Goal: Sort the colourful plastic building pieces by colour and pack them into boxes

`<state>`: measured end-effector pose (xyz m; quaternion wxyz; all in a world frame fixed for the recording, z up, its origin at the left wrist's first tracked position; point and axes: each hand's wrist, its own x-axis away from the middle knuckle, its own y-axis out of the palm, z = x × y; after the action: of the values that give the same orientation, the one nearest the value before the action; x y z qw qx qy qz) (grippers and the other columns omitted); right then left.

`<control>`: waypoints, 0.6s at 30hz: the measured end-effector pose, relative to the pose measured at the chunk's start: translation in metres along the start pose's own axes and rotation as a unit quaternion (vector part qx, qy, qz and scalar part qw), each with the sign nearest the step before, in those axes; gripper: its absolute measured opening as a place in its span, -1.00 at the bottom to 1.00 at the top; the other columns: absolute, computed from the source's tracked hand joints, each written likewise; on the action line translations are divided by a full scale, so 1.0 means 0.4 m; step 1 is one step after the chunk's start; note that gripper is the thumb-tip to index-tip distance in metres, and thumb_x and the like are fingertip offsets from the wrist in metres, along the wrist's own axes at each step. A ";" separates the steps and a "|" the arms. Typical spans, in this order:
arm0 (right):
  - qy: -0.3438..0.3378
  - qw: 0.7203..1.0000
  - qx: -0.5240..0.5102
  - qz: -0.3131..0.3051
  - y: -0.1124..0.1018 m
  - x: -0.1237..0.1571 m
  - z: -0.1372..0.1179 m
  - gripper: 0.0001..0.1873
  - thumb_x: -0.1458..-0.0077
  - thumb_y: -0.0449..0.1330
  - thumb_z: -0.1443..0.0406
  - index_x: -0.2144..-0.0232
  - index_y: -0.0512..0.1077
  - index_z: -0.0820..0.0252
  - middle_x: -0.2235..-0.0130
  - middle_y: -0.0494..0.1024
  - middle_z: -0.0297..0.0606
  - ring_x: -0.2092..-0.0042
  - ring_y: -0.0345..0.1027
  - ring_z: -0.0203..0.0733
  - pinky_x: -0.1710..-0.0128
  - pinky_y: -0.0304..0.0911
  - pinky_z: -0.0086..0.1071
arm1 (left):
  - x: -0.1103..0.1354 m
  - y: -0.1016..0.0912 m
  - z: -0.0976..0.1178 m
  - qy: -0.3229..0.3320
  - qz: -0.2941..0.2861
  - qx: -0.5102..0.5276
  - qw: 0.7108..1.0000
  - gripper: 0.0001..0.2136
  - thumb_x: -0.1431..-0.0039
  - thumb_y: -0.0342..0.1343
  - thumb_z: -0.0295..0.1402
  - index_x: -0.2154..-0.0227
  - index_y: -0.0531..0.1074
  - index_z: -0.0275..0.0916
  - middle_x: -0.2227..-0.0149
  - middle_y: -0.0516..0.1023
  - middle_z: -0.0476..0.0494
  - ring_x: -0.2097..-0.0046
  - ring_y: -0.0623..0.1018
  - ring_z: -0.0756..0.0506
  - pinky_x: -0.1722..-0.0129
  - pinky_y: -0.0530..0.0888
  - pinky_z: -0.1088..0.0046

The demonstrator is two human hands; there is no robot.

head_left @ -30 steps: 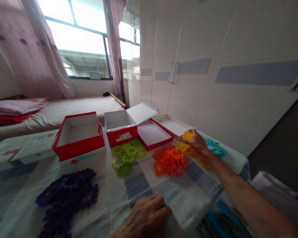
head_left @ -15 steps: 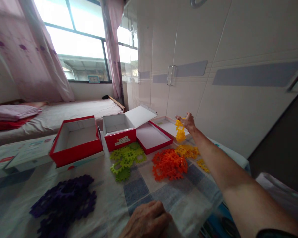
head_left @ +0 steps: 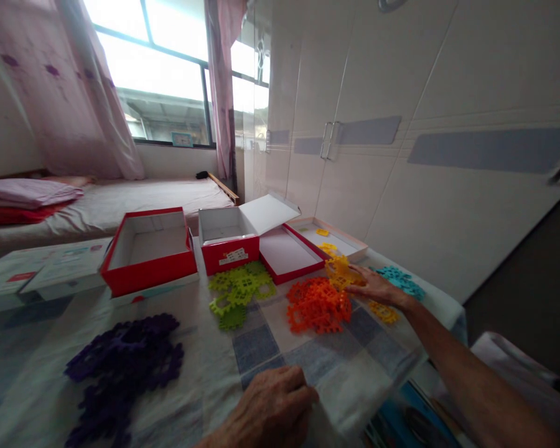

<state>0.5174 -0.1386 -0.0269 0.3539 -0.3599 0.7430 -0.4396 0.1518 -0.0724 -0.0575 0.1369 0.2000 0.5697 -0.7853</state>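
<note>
My right hand [head_left: 376, 286] reaches to the right side of the cloth, its thumb and fingers closed on yellow gear-shaped pieces [head_left: 340, 272]. These sit right behind a heap of orange gear-shaped pieces [head_left: 318, 306]. More yellow pieces [head_left: 383, 312] lie under and beside the wrist. Beyond the forearm is a teal group of gear pieces [head_left: 401, 281]. My left hand [head_left: 280, 398] rests closed on the cloth at the near edge, with nothing showing in it. A shallow pale tray [head_left: 350, 247] at the back holds a few yellow pieces [head_left: 322, 232].
Green gear pieces [head_left: 240, 289] lie at the middle, dark purple ones [head_left: 126, 361] at the near left. Behind them stand a red open box [head_left: 144, 272], another with its flap raised [head_left: 231, 253], and a red-rimmed lid [head_left: 298, 271]. A wardrobe [head_left: 354, 186] rises behind.
My right hand has come down from above the pale tray, where it held yellow pieces, to the yellow pile nearer me. Yellow pieces now show in the tray. My left hand stays put.
</note>
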 end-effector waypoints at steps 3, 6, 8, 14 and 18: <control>-0.013 1.000 0.000 -0.011 0.011 -0.002 0.014 -0.31 0.24 0.30 0.03 0.00 0.40 0.09 -0.02 0.47 -0.12 -0.05 0.31 0.11 0.01 0.26 -0.13 | 0.001 0.004 -0.004 0.000 0.005 0.010 1.000 -0.83 -0.12 -0.09 -0.51 0.35 0.39 -0.19 0.44 0.43 -0.04 0.43 0.43 0.00 0.45 0.27 0.54; -0.016 1.000 0.009 -0.014 0.014 -0.012 0.014 -0.33 0.26 0.32 0.07 0.02 0.42 0.07 -0.03 0.46 -0.14 -0.05 0.31 0.11 0.03 0.27 -0.14 | 0.000 0.005 -0.009 0.000 0.008 0.016 1.000 -0.82 -0.12 -0.09 -0.51 0.35 0.40 -0.19 0.45 0.43 -0.05 0.43 0.43 0.00 0.45 0.28 0.54; -0.014 0.999 0.018 -0.028 0.015 -0.018 0.009 -0.31 0.25 0.31 0.08 -0.01 0.40 0.06 -0.05 0.44 -0.14 -0.06 0.31 0.09 0.01 0.25 -0.13 | -0.002 0.003 -0.011 0.000 0.007 0.018 1.000 -0.82 -0.13 -0.10 -0.51 0.33 0.40 -0.19 0.44 0.43 -0.05 0.43 0.44 0.00 0.45 0.28 0.54; 0.005 0.995 0.086 -0.052 0.008 -0.021 -0.011 -0.34 0.16 0.25 0.12 -0.05 0.37 0.15 -0.03 0.44 -0.06 -0.03 0.32 0.10 0.00 0.21 -0.07 | -0.002 -0.002 -0.007 0.000 0.000 0.020 1.000 -0.83 -0.14 -0.10 -0.49 0.33 0.39 -0.20 0.43 0.43 -0.05 0.42 0.44 0.00 0.44 0.29 0.54; -0.018 0.993 0.105 -0.040 0.005 -0.014 -0.018 -0.47 0.08 0.19 0.12 0.01 0.42 0.13 0.07 0.49 -0.11 0.04 0.35 0.02 0.05 0.23 -0.15 | 0.000 0.003 -0.008 -0.002 -0.002 0.018 1.000 -0.82 -0.14 -0.10 -0.50 0.32 0.39 -0.19 0.43 0.43 -0.06 0.41 0.43 -0.01 0.44 0.29 0.53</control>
<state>0.5138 -0.1303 -0.0248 0.3850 -0.3575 0.6713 -0.5228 0.1528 -0.0696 -0.0595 0.1332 0.2000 0.5559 -0.7957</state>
